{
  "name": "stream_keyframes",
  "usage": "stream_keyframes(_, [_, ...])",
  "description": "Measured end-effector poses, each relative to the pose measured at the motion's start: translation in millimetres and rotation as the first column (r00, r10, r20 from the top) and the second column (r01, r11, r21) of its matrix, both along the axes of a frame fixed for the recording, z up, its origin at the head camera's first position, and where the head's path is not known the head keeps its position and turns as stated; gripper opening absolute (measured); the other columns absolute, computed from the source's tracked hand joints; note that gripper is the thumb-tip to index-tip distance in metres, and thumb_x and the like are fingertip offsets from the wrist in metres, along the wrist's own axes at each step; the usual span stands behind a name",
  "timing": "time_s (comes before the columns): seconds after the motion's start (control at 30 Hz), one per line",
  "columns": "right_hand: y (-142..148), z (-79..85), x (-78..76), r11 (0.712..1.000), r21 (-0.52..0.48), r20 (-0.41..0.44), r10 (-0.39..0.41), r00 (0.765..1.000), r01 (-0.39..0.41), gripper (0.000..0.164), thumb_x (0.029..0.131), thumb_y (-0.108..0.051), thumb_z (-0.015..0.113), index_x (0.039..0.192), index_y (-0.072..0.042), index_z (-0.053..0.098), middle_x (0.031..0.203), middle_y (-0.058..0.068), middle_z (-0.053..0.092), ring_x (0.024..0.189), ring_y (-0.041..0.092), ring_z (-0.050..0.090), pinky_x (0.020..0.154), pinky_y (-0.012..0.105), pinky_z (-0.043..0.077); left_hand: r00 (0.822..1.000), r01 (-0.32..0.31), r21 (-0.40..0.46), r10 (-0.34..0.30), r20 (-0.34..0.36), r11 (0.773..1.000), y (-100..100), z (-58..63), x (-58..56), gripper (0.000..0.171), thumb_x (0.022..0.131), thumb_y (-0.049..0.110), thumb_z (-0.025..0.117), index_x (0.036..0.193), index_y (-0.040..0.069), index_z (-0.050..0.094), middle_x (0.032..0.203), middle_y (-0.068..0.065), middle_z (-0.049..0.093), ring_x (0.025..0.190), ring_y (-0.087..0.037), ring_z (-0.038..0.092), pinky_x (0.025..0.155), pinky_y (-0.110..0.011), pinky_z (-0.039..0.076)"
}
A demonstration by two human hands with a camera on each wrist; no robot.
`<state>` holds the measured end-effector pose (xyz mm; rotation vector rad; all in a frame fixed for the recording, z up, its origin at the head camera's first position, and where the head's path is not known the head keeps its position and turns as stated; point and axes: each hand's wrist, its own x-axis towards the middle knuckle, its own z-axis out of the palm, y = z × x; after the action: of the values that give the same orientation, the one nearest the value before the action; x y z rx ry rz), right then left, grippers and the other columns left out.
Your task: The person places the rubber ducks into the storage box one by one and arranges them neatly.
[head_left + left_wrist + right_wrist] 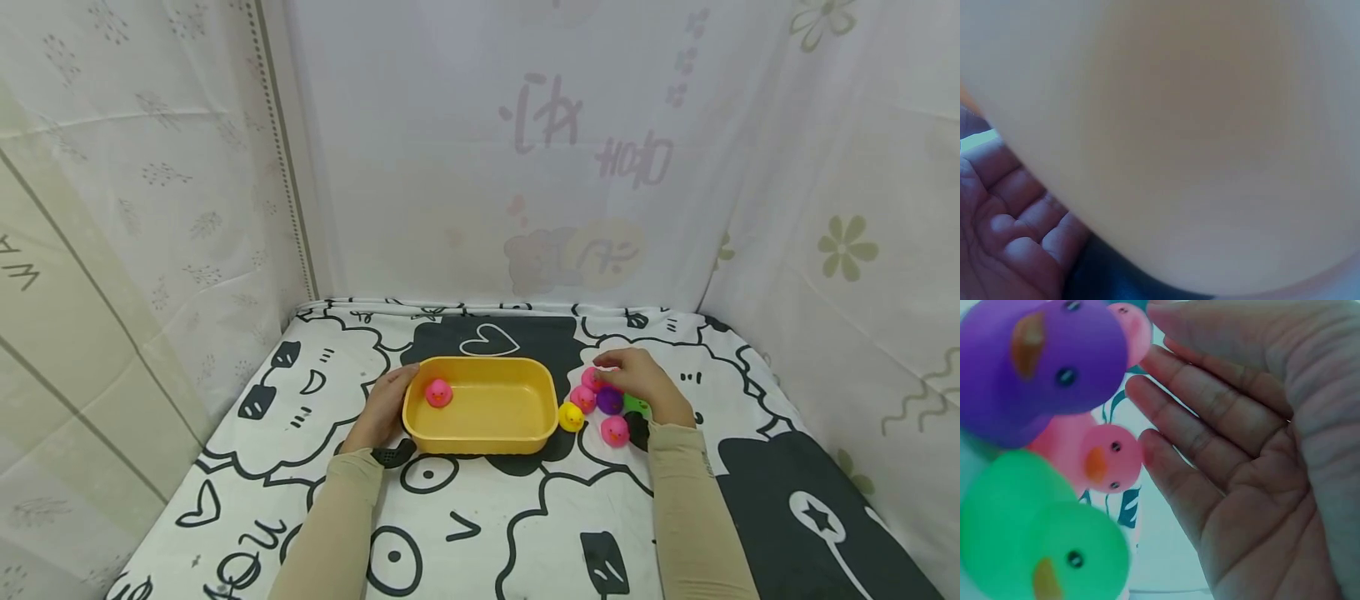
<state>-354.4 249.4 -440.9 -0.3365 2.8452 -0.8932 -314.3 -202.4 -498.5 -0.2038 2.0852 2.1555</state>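
Note:
A yellow rectangular basin (pixel 480 444) stands on the patterned cloth, with one pink rubber duck (pixel 438 392) inside near its left end. My left hand (pixel 384 408) rests against the basin's left outer side; the blurred basin wall (pixel 1197 156) hides its fingertips in the left wrist view. Right of the basin, my right hand (pixel 637 377) reaches over a cluster of rubber ducks. Its fingers look nearly straight, close to a pink duck (pixel 591 379) at the back. Below the hand are a purple duck (pixel 610 401) and a partly covered green duck (pixel 1041 531).
A yellow duck (pixel 571 417) sits by the basin's right wall, beside another pink duck (pixel 582 398). One more pink duck (pixel 615 431) lies at the cluster's front. Pale printed curtains (pixel 495 167) surround the table on the back and sides.

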Motion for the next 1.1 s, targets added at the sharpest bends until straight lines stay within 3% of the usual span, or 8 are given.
stream_keyframes(0.6, [2.9,-10.4,-3.9,0.998,0.042,-0.071,0.049,0.996,-0.046,0.042,0.094,-0.03,0.072,0.129,-0.007,0.068,0.121,0.015,0.069,0.112,0.034,0.062,0.097,0.052,0.053,1.0,-0.006,0.0,0.006,0.0,1.0,-2.0,-1.7,-0.7,0.06,0.101,0.051,0.054,0.147,0.013,0.051,0.15,-0.007,0.048,0.136,-0.025,0.047,0.108,-0.037,0.045])
stream_keyframes(0.87, [5.9,-12.7,-4.3,0.999,0.039,-0.004,0.011,1.0,-0.011,0.049,0.092,-0.037,0.073,0.132,-0.011,0.066,0.122,0.013,0.067,0.112,0.033,0.06,0.097,0.052,0.052,1.0,0.005,0.008,-0.005,0.012,1.0,-1.4,-1.0,0.0,0.066,0.099,0.054,0.057,0.148,0.012,0.049,0.153,-0.007,0.046,0.137,-0.025,0.046,0.107,-0.037,0.045])
stream_keyframes(1.1, [8.8,-18.7,-8.2,1.0,0.022,-0.019,0.016,1.0,-0.015,0.044,0.093,-0.034,0.072,0.131,-0.012,0.067,0.122,0.014,0.067,0.112,0.033,0.061,0.097,0.051,0.053,1.0,0.005,0.021,-0.005,0.013,1.0,-0.6,1.0,-1.5,0.064,0.099,0.051,0.058,0.148,0.011,0.05,0.152,-0.007,0.046,0.136,-0.025,0.048,0.106,-0.037,0.047])
